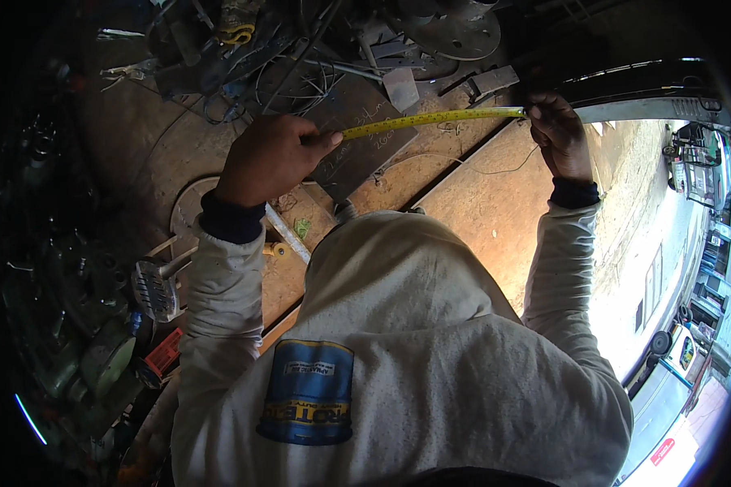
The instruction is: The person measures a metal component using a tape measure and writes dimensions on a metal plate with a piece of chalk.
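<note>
A yellow tape measure (434, 119) is stretched between my two hands, its blade bowed slightly upward. My left hand (270, 158) is closed on the blade's left part, thumb pointing along it; whether the case sits inside that hand is hidden. At the other end, the fingers of my right hand (560, 134) pinch the blade near its metal tip. Below the blade lies a dark flat metal plate (333, 166) with chalk marks on it. A thin wire (495, 172) curves under my right hand.
Scrap metal, rods and cables (300, 73) pile up at the far side, near a round metal disc (463, 36). A brown work surface (487, 219) has a dark slot across it. Machinery (65, 300) stands at left. Vehicles (698, 174) are outside at right.
</note>
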Demonstrator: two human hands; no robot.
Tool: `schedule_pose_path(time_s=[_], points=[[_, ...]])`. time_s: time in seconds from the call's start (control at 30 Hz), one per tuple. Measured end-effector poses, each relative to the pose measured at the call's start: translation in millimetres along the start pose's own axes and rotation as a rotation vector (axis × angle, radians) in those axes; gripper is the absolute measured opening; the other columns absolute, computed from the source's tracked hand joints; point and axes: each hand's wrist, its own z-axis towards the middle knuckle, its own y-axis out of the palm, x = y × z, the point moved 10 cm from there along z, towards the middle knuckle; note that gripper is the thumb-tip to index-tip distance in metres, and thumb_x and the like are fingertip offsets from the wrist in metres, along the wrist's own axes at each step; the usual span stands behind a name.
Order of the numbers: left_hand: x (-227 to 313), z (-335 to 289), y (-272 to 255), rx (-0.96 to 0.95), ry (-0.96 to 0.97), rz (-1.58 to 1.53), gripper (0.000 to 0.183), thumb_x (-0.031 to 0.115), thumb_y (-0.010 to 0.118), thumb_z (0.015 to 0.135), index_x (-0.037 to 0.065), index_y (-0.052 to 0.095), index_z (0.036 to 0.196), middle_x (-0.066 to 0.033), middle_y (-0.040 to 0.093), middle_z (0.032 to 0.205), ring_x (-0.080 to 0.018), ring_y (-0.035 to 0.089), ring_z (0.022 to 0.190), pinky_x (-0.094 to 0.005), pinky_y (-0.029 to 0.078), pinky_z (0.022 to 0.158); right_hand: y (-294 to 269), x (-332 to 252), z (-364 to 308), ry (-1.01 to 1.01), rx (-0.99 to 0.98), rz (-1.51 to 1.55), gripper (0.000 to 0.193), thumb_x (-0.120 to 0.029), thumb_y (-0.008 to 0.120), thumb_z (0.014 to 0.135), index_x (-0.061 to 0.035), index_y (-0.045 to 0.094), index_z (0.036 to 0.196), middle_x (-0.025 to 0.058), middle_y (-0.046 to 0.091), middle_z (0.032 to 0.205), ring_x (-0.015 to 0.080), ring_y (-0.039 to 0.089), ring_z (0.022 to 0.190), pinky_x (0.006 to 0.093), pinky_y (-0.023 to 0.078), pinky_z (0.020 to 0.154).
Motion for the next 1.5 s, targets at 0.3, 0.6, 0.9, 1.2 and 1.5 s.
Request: schedule_pose_path(time_s=[0.3, 0.6, 0.9, 1.2, 1.5], points=[[-4, -1, 4, 0.038, 0.050, 0.024, 0.041, 0.038, 0.065, 0.089, 0.000, 0.068, 0.073, -0.0154, 0.056, 0.056, -0.0275, 0.056, 0.051, -0.0390, 0.043, 0.053, 5, 2, -5, 0.005, 0.001, -0.009, 0.027, -0.012, 0.070, 0.087, -0.0024, 0.060, 0.110, -0.0057, 0.053, 0.076, 0.0010, 0.035, 0.057, 0.0173, 0.026, 0.050], [-7, -4, 11, -0.012, -0.019, 0.007, 0.043, 0.042, 0.062, 0.090, 0.003, 0.069, 0.072, -0.0146, 0.058, 0.057, -0.0309, 0.059, 0.054, -0.0404, 0.046, 0.055, 7, 8, -13, 0.023, 0.049, -0.109, 0.029, -0.026, 0.062, 0.095, -0.0014, 0.060, 0.110, -0.0037, 0.052, 0.075, 0.0027, 0.034, 0.055, 0.0193, 0.027, 0.049], [-30, -7, 20, -0.005, -0.043, 0.031, 0.042, 0.042, 0.060, 0.091, 0.003, 0.070, 0.078, -0.0156, 0.057, 0.059, -0.0318, 0.060, 0.057, -0.0409, 0.044, 0.056, -41, 87, -30, 0.044, 0.001, -0.139, 0.030, -0.013, 0.049, 0.097, -0.0022, 0.055, 0.125, 0.0102, 0.063, 0.114, 0.0095, 0.054, 0.075, 0.0195, 0.044, 0.065], [-36, -13, 14, 0.031, -0.049, 0.016, 0.042, 0.043, 0.060, 0.091, 0.004, 0.070, 0.079, -0.0158, 0.057, 0.059, -0.0319, 0.061, 0.058, -0.0406, 0.044, 0.056, -73, 263, -126, 0.697, 0.235, -0.014, 0.064, 0.003, 0.063, 0.085, 0.0025, 0.034, 0.142, 0.0175, 0.066, 0.096, 0.0169, 0.058, 0.070, 0.0269, 0.050, 0.067], [-56, -22, 17, -0.004, -0.117, 0.036, 0.045, 0.046, 0.059, 0.091, 0.005, 0.071, 0.079, -0.0152, 0.059, 0.059, -0.0310, 0.062, 0.058, -0.0402, 0.045, 0.056, -73, 351, -236, 1.053, 0.370, -0.043, 0.028, -0.010, 0.050, 0.096, -0.0022, 0.053, 0.124, 0.0169, 0.068, 0.104, 0.0271, 0.069, 0.083, 0.0293, 0.051, 0.053]])
